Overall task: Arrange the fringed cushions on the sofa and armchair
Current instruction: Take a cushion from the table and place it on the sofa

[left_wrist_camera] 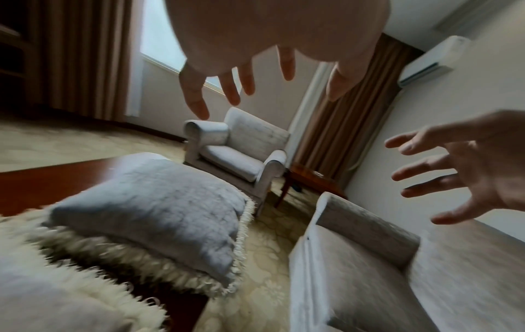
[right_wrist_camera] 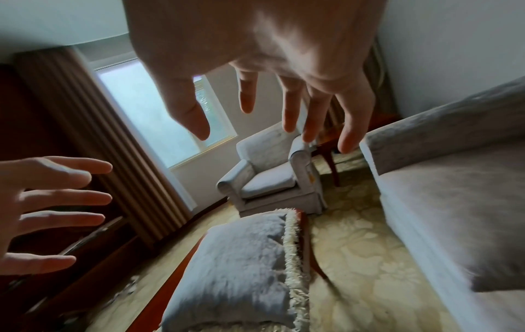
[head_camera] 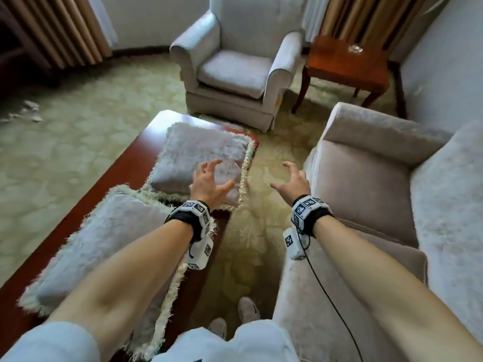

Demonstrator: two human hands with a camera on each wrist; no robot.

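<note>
Two grey fringed cushions lie on a red-brown coffee table (head_camera: 122, 176): the far cushion (head_camera: 198, 158) (left_wrist_camera: 159, 206) (right_wrist_camera: 241, 260) and the near cushion (head_camera: 109, 241) under my left forearm. My left hand (head_camera: 209, 178) (left_wrist_camera: 255, 87) hovers with spread fingers above the far cushion's near right corner, holding nothing. My right hand (head_camera: 292, 180) (right_wrist_camera: 272, 121) is spread over the carpet between table and sofa (head_camera: 366, 184), also empty. The pale armchair (head_camera: 235, 69) (left_wrist_camera: 238, 152) (right_wrist_camera: 272, 179) stands beyond, its seat bare.
A wooden side table (head_camera: 345, 66) with a glass ashtray (head_camera: 355, 49) stands between armchair and sofa. Patterned carpet (head_camera: 78, 131) covers the floor, with scraps (head_camera: 28, 111) at the left. Curtains hang at the back. My feet (head_camera: 235, 317) stand in the gap between table and sofa.
</note>
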